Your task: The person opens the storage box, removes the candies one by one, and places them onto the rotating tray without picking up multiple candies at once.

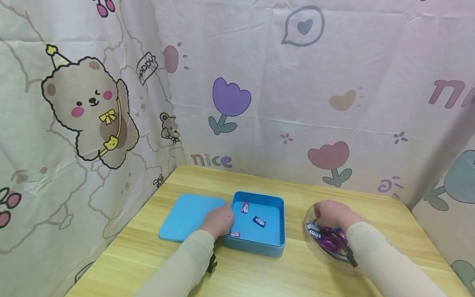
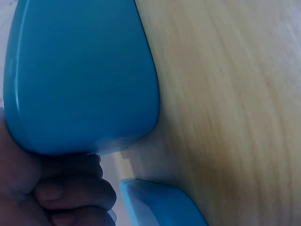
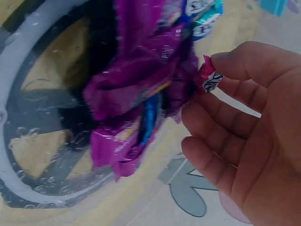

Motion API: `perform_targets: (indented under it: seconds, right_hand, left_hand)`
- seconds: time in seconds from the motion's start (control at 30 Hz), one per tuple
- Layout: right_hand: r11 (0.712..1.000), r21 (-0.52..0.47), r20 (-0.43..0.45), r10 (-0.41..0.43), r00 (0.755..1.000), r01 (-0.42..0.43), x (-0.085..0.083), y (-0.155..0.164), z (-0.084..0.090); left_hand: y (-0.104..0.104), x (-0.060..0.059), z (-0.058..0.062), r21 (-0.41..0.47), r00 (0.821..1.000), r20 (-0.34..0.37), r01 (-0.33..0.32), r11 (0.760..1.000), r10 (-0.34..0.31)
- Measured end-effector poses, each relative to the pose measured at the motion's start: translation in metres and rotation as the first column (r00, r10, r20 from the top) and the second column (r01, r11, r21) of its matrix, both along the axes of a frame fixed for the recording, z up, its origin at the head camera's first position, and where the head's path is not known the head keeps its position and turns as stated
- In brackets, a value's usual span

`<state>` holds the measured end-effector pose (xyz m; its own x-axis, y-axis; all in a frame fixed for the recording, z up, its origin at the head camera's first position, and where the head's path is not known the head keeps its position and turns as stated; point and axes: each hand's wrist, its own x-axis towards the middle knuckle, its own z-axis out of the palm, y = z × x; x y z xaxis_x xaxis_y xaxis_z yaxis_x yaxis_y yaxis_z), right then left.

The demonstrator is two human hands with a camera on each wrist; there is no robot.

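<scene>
My left hand (image 1: 219, 219) grips the left wall of an open blue box (image 1: 256, 248); in the left wrist view its fingers (image 2: 75, 193) curl beside the box's outer wall (image 2: 84, 80). Inside the box lie a pink wrapped candy (image 1: 245, 207), a dark blue one (image 1: 259, 222) and another pink one (image 1: 233, 234) near the front left corner. My right hand (image 1: 332, 213) is over a clear round bowl (image 1: 311, 244). Between thumb and forefinger it pinches a small pink candy (image 3: 209, 77), beside purple candy wrappers (image 3: 146, 84) and blue-and-white candies (image 3: 204, 21).
A flat blue lid (image 1: 185, 216) lies on the wooden table (image 1: 256, 276), left of the box and beside my left hand. Printed curtains (image 1: 267, 82) hang behind the table and along its left side.
</scene>
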<state>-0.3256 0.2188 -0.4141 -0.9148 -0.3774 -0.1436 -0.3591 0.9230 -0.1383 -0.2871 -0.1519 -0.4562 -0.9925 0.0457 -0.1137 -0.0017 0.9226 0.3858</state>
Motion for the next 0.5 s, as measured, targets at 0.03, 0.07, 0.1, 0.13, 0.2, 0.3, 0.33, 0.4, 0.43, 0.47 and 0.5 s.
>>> perform_targets:
  seconds: [0.03, 0.07, 0.1, 0.13, 0.2, 0.3, 0.33, 0.4, 0.43, 0.47, 0.5]
  right_hand:
    - [1.0, -0.001, 0.002, 0.0, 1.0, 0.0, 0.0, 0.001, -0.002]
    - [1.0, -0.001, 0.004, 0.0, 1.0, 0.0, -0.001, 0.001, -0.003]
    - [1.0, -0.001, 0.006, 0.0, 1.0, 0.0, -0.002, 0.002, -0.005]
    - [1.0, 0.0, 0.009, -0.002, 1.0, 0.002, -0.002, 0.002, -0.006]
    - [1.0, 0.01, 0.007, 0.002, 1.0, -0.002, -0.004, 0.004, -0.007]
    - [1.0, 0.018, 0.004, -0.006, 1.0, 0.006, -0.006, 0.004, -0.006]
    - [1.0, 0.017, 0.003, -0.007, 1.0, 0.007, -0.006, 0.003, -0.005]
    - [1.0, 0.016, -0.012, 0.001, 1.0, -0.001, -0.005, 0.001, -0.001]
    - [1.0, 0.011, -0.017, 0.003, 1.0, -0.003, -0.004, -0.001, 0.002]
    - [1.0, 0.008, -0.021, 0.01, 1.0, -0.01, -0.003, -0.004, 0.004]
    - [1.0, 0.007, -0.028, 0.015, 0.999, -0.015, -0.002, -0.007, 0.007]
  left_hand:
    - [0.0, 0.0, -0.001, -0.002, 1.0, 0.0, 0.0, 1.0, 0.0]
    - [0.0, 0.0, -0.001, -0.001, 1.0, 0.002, -0.001, 1.0, 0.001]
    - [0.0, 0.0, -0.001, 0.0, 1.0, 0.004, -0.005, 1.0, 0.005]
    - [0.0, 0.0, -0.001, 0.002, 1.0, 0.007, -0.008, 1.0, 0.008]
    - [0.001, 0.0, -0.001, 0.01, 1.0, 0.012, -0.018, 1.0, 0.018]
    - [0.001, 0.0, -0.001, 0.019, 1.0, 0.017, -0.025, 1.0, 0.025]
    - [0.001, 0.0, -0.001, 0.018, 1.0, 0.015, -0.024, 1.0, 0.024]
    - [0.001, 0.0, -0.001, 0.011, 1.0, 0.014, -0.019, 1.0, 0.019]
    - [0.001, 0.0, 0.0, 0.008, 1.0, 0.013, -0.016, 1.0, 0.016]
    - [0.001, 0.0, 0.0, 0.005, 1.0, 0.013, -0.015, 1.0, 0.015]
    - [0.001, 0.0, 0.0, 0.003, 1.0, 0.013, -0.014, 1.0, 0.014]
